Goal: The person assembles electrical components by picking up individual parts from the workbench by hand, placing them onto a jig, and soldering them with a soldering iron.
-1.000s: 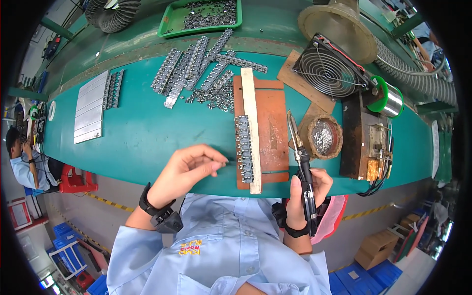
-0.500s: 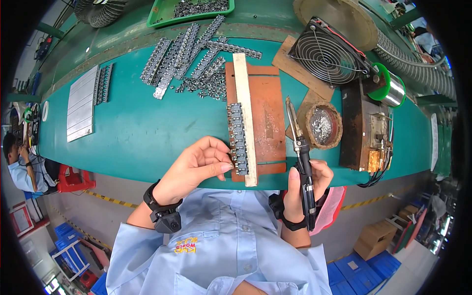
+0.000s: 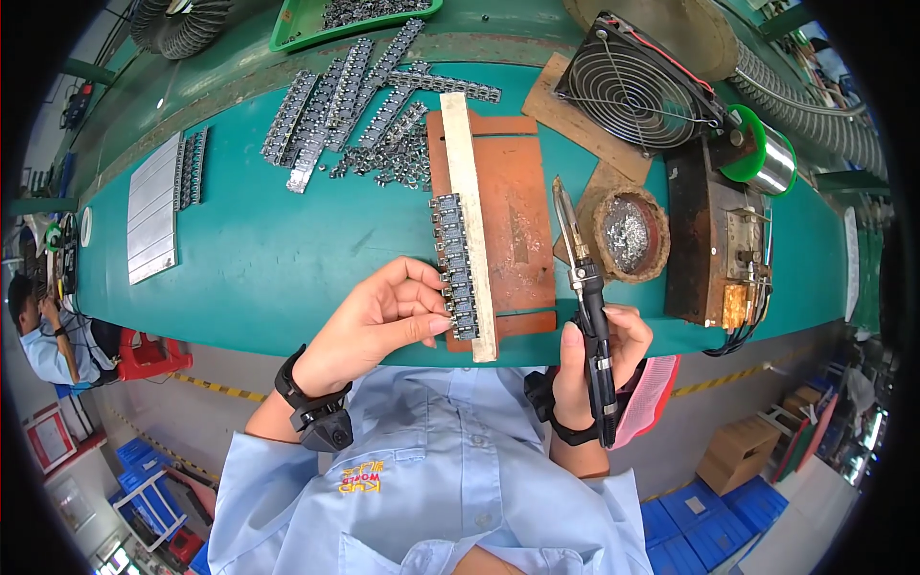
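Note:
In the middle of the bench, a strip of small circuit boards (image 3: 452, 261) with black components lies along the left side of a pale wooden bar (image 3: 467, 192). The bar rests lengthwise on a reddish-brown board (image 3: 517, 240). My left hand (image 3: 388, 311) pinches the strip's near part, thumb at its left edge; some fingertips are hidden. A black-handled soldering iron (image 3: 594, 335) is in my right hand (image 3: 623, 345), fingers wrapped about its grip. The iron's tip points away from me, over the gap between the board and a round bowl (image 3: 596, 230) of metal bits.
A fan (image 3: 632, 91), a solder spool (image 3: 767, 163) and a dark metal box (image 3: 704, 249) stand at the right. More strips (image 3: 340, 96) and loose small parts (image 3: 393, 158) lie at the back, below a green tray (image 3: 287, 34). Metal plates (image 3: 153, 211) are at the left.
The whole view has shifted slightly. Both hands keep almost the same place and grip, and the strip still lies beside the wooden bar.

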`<state>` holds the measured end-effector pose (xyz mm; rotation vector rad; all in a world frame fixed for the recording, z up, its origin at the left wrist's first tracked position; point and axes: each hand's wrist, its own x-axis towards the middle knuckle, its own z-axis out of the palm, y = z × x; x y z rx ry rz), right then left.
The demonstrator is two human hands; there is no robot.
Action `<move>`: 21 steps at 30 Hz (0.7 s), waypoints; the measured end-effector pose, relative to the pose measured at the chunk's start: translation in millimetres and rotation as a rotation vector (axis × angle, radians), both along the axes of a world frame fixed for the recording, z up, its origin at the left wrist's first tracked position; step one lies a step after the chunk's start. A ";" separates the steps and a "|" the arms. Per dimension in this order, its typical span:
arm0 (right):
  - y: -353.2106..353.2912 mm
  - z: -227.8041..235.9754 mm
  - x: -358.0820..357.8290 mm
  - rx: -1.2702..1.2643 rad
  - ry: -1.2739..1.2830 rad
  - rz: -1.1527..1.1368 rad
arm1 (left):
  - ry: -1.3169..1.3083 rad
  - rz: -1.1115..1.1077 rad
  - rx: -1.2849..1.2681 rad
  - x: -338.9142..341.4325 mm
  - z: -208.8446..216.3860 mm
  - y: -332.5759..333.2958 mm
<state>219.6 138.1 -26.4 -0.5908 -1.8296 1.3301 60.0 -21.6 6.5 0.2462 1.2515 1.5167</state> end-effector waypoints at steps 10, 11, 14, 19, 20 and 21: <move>0.9 5.5 6.5 -0.122 0.039 0.000 | -0.101 -0.035 0.011 -7.0 -4.3 1.2; 0.3 6.9 8.8 -0.173 0.070 -0.012 | -0.110 -0.051 0.002 -8.4 -3.7 1.9; 3.1 10.9 33.0 -0.107 0.056 0.114 | -0.121 -0.060 -0.009 -10.3 -4.7 1.9; 12.5 32.0 47.7 0.230 0.000 0.375 | -0.131 -0.057 -0.018 -10.1 -2.7 2.3; 11.9 33.5 48.0 0.230 -0.002 0.379 | -0.129 -0.052 -0.026 -9.6 -3.1 2.2; 11.2 34.6 48.0 0.242 -0.007 0.395 | -0.131 -0.048 -0.025 -9.3 -3.8 2.0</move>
